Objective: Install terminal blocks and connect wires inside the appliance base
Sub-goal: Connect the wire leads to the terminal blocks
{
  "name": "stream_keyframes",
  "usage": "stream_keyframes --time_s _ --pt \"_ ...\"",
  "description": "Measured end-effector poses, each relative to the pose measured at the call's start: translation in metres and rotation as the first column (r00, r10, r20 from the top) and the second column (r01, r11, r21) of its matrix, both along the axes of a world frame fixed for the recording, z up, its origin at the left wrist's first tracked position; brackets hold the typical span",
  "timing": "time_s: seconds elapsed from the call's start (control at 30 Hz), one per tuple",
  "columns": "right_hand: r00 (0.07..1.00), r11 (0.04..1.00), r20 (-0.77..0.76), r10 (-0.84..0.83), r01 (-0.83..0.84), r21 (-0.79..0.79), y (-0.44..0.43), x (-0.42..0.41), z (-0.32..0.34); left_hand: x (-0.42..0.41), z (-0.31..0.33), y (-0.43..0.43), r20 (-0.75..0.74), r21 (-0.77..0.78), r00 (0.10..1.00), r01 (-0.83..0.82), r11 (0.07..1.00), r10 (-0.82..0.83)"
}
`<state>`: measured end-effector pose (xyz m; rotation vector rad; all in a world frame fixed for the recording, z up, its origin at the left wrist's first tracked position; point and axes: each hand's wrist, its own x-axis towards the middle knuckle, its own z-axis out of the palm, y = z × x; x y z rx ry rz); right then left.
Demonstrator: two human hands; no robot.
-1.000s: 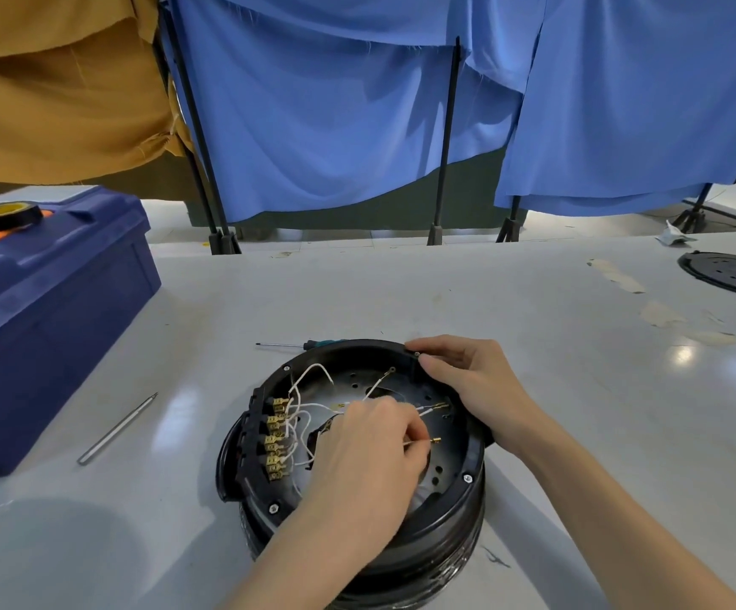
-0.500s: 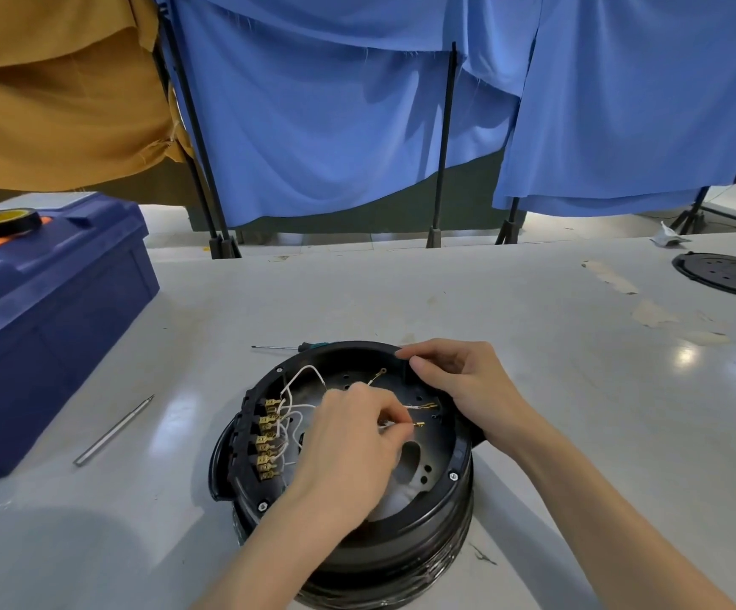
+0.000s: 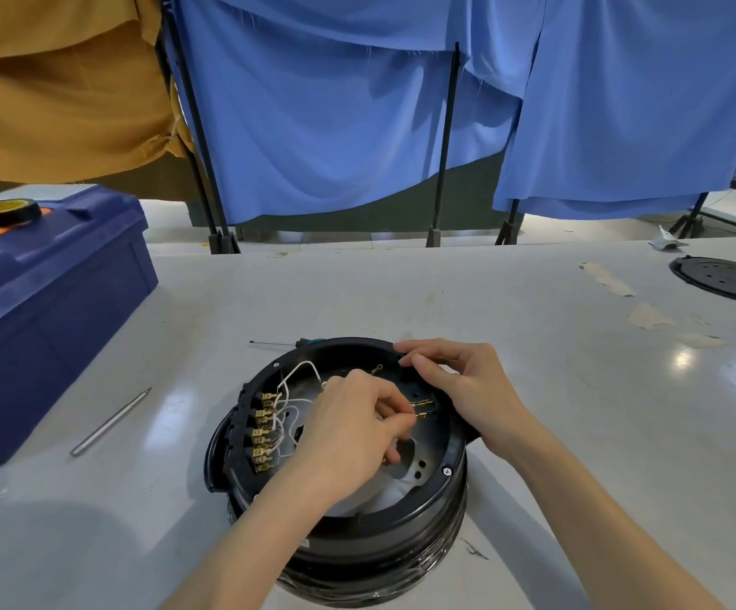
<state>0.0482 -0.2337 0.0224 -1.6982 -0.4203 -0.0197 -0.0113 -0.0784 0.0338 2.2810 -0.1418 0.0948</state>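
Fingers of the left hand were curled tight, and a brass-tipped wire was pinched between them, its tip pointed toward the right inner wall of the base. The right hand was laid over the far right part of the rim, its fingers bent over the edge and the thumb set against the inner side, so that the base was gripped. The base, black and round, was stood open side up on the desk, near the middle of the near edge. A row of brass terminals was seen along its left inner wall, and loose white wires were looped from them toward the middle. A second brass tip was seen just beyond the pinched one. A thin screwdriver was laid on the desk just behind the base. A metal rod was laid at a slant between the base and a blue toolbox set at the left edge. A roll of tape was rested on the toolbox lid. A black round cover was laid at the right edge, well apart. Blue cloth and mustard cloth were hung behind the far edge.
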Motion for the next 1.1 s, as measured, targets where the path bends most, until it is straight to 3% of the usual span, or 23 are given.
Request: stream_keyframes --time_s 0.33,0.67,1.1 --pt "0.999 0.999 -0.023 -0.032 0.033 0.040 0.0026 0.0006 -0.0056 0.0010 -0.0085 -0.0039 0.022 -0.042 1.000 0.019 0.999 -0.018" --pt "0.999 0.998 -0.037 -0.034 0.036 0.044 0.0026 0.0012 -0.0067 -0.0010 -0.0088 -0.0056 0.068 0.053 0.998 0.008 0.999 -0.012" --pt "0.999 0.998 -0.045 -0.031 0.033 0.049 0.0024 0.0008 -0.0062 -0.0015 -0.0087 -0.0041 0.070 0.018 0.998 -0.001 1.000 -0.001"
